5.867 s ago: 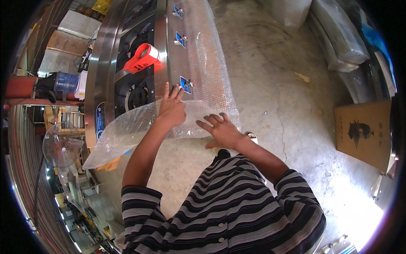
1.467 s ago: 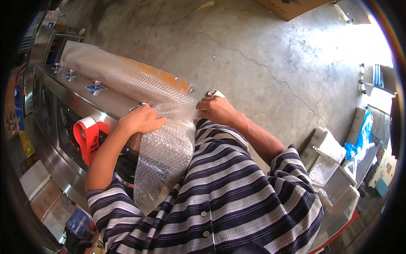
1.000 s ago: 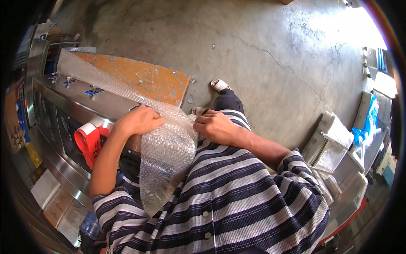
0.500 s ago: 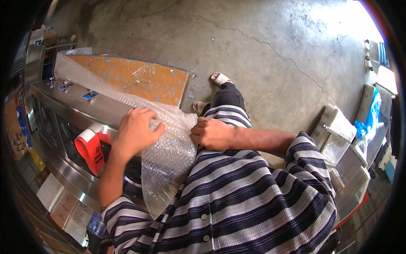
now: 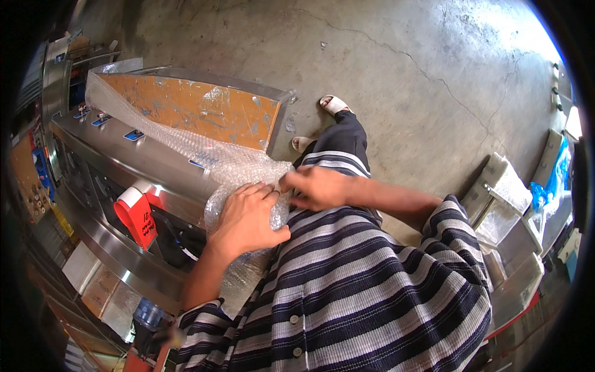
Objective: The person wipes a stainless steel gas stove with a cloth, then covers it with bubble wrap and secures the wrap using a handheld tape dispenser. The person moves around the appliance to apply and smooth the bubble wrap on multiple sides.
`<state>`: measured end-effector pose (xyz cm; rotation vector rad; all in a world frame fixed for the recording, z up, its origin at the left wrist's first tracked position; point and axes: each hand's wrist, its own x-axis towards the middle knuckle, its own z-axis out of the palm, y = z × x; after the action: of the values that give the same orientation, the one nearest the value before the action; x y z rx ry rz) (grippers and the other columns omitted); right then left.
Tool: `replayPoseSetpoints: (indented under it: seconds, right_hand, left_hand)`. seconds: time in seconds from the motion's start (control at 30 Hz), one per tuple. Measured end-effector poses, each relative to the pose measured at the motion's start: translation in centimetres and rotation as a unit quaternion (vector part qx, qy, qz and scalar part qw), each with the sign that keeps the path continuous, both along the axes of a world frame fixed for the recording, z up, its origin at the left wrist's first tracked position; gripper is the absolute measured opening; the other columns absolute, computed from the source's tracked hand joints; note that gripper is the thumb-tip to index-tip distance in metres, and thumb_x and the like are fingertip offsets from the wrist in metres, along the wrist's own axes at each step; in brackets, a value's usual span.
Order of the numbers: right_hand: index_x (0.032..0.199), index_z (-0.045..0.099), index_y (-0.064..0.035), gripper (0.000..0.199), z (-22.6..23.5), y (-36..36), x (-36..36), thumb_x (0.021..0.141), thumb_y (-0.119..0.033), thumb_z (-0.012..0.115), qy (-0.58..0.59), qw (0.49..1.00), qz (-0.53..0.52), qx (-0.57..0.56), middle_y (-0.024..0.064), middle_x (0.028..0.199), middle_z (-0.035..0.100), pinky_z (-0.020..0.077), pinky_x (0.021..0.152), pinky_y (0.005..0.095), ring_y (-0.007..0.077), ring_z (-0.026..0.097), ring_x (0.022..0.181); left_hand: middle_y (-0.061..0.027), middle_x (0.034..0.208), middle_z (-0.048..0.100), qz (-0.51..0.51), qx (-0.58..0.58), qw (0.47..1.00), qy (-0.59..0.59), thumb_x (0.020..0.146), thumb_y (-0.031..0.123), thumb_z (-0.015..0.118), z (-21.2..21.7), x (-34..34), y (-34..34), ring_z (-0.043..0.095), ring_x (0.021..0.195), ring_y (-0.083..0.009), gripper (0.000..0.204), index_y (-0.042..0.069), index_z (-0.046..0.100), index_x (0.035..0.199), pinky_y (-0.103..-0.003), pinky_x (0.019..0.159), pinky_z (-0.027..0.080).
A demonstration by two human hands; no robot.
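Note:
Clear bubble wrap (image 5: 223, 160) runs over the stainless steel unit (image 5: 167, 158), and its near end hangs down by my striped shirt. My left hand (image 5: 248, 217) lies palm down on the wrap, fingers stretched and thumb apart. Beside it, at the wrap's right edge, is my right hand (image 5: 319, 188). Its fingers are half bent, with a gap between forefinger and thumb, and slightly blurred. On the unit's front, a red strap or tag (image 5: 137, 217) with dark handwriting hangs left of my left forearm.
A scratched orange-brown panel (image 5: 192, 110) adjoins the steel unit. Small blue-plated fittings (image 5: 133, 134) line its top. Cracked concrete floor (image 5: 396, 68) lies beyond my sandalled feet. Plastic-wrapped pale pieces (image 5: 505, 192) and blue plastic film (image 5: 548, 186) are at right; a water bottle (image 5: 147, 314) is at lower left.
My left hand has moved right and nearer to me, flattening onto the wrap beside my right hand. My right hand's fingers have loosened from the wrap's edge. The view has shifted slightly.

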<state>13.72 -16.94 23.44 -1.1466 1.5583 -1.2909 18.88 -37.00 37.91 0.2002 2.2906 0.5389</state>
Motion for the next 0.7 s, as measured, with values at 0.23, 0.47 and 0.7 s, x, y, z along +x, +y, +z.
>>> replayPoseSetpoints:
  seconds: [0.23,0.47,0.7]
  right_hand:
    - [0.121,0.06,-0.0034,0.046,-8.2,-3.3,-0.5,0.084,-0.029,0.072,0.251,0.958,0.109,0.081,0.0187,0.112,0.068,0.0542,0.09,0.0513,0.0363,0.07,0.103]
    - [0.109,0.069,-0.0028,0.047,-10.2,-5.7,0.9,0.085,-0.042,0.074,0.302,0.944,0.116,0.064,0.0141,0.098,0.072,0.0599,0.079,0.0451,0.0353,0.074,0.09]
    - [0.103,0.075,-0.0073,0.03,-9.1,-7.0,-0.4,0.089,-0.034,0.07,0.314,0.924,0.186,0.115,0.0123,0.099,0.076,0.0603,0.079,0.0448,0.0317,0.076,0.094]
  left_hand:
    - [-0.0217,0.126,0.07,-0.004,-0.015,1.0,0.017,0.07,0.034,0.076,0.2,-0.3,0.6,0.063,0.125,-0.0356,0.06,-0.002,0.071,0.117,-0.044,0.112,0.045]
    - [-0.0223,0.126,0.07,-0.006,-0.023,1.0,0.006,0.07,0.038,0.075,0.1,0.0,0.7,0.063,0.125,-0.0359,0.063,-0.004,0.071,0.116,-0.043,0.113,0.044]
    - [-0.0218,0.121,0.072,-0.007,-0.02,1.0,0.022,0.069,0.036,0.074,0.2,0.3,0.9,0.066,0.12,-0.0354,0.06,-0.003,0.073,0.114,-0.044,0.108,0.048]
